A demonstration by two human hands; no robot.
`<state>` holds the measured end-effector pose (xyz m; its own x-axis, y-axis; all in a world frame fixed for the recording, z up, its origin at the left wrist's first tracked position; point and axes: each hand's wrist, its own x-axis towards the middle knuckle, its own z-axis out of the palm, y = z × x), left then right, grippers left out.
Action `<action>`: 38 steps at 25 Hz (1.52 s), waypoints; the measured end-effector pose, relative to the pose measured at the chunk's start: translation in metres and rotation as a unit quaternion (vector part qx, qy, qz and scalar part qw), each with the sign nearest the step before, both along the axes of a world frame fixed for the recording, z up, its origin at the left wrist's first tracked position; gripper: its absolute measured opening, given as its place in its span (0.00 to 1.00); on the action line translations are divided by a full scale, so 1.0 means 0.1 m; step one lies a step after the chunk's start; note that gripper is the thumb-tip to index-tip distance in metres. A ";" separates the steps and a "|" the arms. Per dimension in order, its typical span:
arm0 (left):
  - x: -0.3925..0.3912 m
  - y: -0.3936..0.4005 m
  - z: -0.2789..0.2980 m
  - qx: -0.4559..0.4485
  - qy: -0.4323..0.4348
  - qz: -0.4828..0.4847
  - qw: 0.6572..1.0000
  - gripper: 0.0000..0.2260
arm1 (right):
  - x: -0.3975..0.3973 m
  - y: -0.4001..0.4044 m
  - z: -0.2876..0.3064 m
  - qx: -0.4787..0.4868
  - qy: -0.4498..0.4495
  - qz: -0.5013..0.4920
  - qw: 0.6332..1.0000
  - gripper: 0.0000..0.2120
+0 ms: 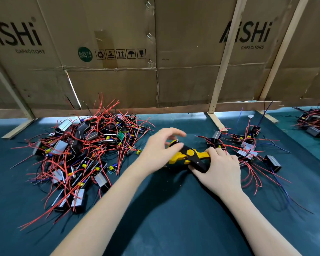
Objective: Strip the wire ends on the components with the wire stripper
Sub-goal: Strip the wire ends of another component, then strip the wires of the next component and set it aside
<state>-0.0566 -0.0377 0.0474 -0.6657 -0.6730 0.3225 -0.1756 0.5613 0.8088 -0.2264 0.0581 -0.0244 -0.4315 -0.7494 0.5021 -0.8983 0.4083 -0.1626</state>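
- At mid-bench, on the dark green mat (164,209): yellow-and-black wire stripper (189,156), lying roughly crosswise, head toward the left, handles toward the right.
- Right hand (219,169): fingers curled round the stripper's handles, thumb under the black handle; grip clenched on the tool.
- Left hand (162,146): over the head end of the stripper, fingers loosely spread and slightly blurred, thumb tip at the jaws. Whether it pinches a wire there cannot be told; grip looks released.
- Left of the hands: large heap of components (81,152), small black and silver blocks with yellow parts, red and black wires sticking out in every direction.
- Right of the hands: smaller group of components (246,148), red and blue wires trailing toward the near edge. The right hand's knuckles are just beside it.
- Far right edge: a third pile (316,122), partly cut off.
- Behind the bench: cardboard wall (118,80) printed "AiSHi CAPACITORS", braced by pale wooden slats (223,71).
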 end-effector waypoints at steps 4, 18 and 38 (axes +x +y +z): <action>0.58 -0.44 -0.09 -0.166 -0.097 0.173 0.966 0.13 | 0.08 0.01 0.05 -0.034 -0.053 0.046 0.997 0.26; 0.96 -0.42 -0.33 -0.141 -0.155 0.262 0.942 0.01 | 0.09 0.05 0.07 -0.080 -0.135 0.017 0.987 0.23; 1.05 -0.33 -0.10 -0.218 0.210 0.399 0.866 0.04 | 0.12 0.11 0.16 -0.096 -0.261 0.046 0.959 0.19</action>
